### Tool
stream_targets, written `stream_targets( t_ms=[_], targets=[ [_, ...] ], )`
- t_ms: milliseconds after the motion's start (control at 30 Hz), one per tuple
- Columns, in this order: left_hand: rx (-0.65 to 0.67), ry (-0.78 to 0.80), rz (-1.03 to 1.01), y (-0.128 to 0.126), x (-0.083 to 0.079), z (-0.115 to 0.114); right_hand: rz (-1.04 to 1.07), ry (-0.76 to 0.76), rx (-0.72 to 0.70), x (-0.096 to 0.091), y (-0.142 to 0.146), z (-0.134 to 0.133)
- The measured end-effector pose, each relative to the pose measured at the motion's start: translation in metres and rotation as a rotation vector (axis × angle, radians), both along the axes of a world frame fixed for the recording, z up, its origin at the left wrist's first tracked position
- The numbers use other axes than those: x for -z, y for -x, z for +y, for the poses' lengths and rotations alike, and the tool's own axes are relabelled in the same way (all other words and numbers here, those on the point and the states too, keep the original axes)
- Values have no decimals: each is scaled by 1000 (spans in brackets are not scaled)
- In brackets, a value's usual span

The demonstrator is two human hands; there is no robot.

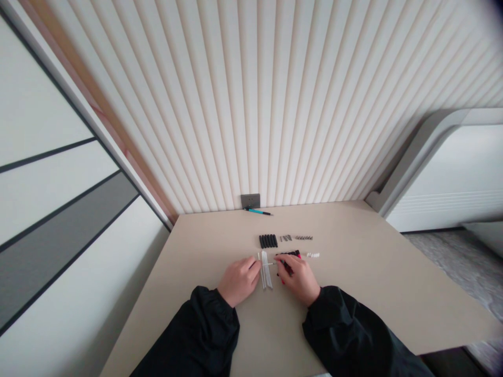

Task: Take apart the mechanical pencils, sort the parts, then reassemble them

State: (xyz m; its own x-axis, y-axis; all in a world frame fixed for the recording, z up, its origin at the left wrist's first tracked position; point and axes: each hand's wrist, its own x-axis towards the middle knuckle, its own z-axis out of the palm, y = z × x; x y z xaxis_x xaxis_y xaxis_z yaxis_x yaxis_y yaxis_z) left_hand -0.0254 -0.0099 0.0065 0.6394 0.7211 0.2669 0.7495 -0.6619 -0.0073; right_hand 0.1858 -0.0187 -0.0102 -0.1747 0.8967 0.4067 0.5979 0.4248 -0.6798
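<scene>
Between my two hands a thin white pen refill [270, 264] lies crosswise, above a row of similar white refills [266, 277] on the table. My left hand [240, 279] is closed, its fingertips pinching the refill's left end. My right hand [297, 276] pinches the right end, its other fingers curled. Partly hidden beneath and behind the right hand are black and red pen parts [295, 253]. Just beyond the refills lies a row of black ribbed sleeves [268, 241].
Small metal pieces [286, 237] and a line of tiny metallic parts [304, 237] lie right of the sleeves. Small white pieces [313, 255] sit nearer. At the back, a blue and black pen [258, 211] rests below a wall socket [250, 201]. A ribbed wall bounds the table [346, 230].
</scene>
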Motion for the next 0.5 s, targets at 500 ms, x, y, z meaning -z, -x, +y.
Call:
stream_targets(
  t_ms=[500],
  targets=[
    [-30, -36, -7, 3, -1, 2, -99, 39, 6, -6, -4, 2]
  ],
)
